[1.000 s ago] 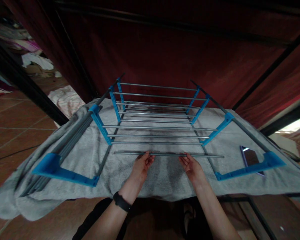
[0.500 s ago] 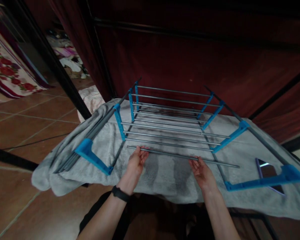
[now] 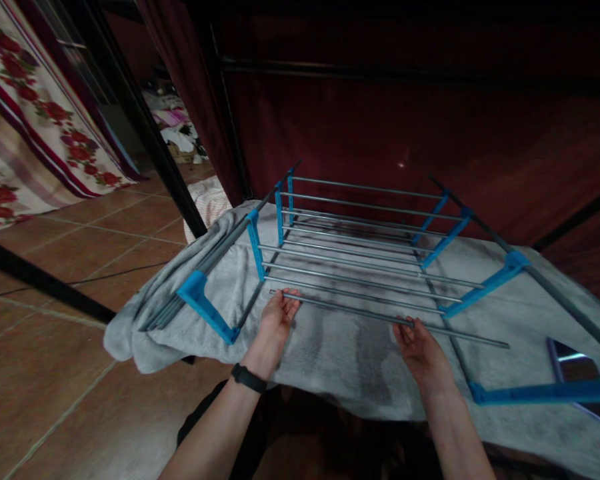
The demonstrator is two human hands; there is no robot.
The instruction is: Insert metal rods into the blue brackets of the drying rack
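Note:
A thin grey metal rod (image 3: 350, 310) lies across both my hands, just in front of a partly assembled rack of grey tubes and blue plastic brackets. My left hand (image 3: 276, 321) pinches the rod near its left end. Right of the rod's middle, my right hand (image 3: 423, 350) holds it with curled fingers. The rod is apart from the left front blue bracket (image 3: 207, 310) and the right front blue bracket (image 3: 540, 392). Behind it, several crossbars (image 3: 360, 270) span between the rack's sides, fixed in blue brackets such as the right middle one (image 3: 487, 287).
A grey blanket (image 3: 330, 367) covers the surface under the rack. Several loose grey tubes (image 3: 183, 291) lie along the left edge. A dark-screened device (image 3: 575, 357) rests at the right, partly behind a bracket. A black frame post (image 3: 145, 133) stands at the left.
The view has turned left, so the rack and hands appear farther right. Both hands keep hold of the rod, which stays in front of the crossbars.

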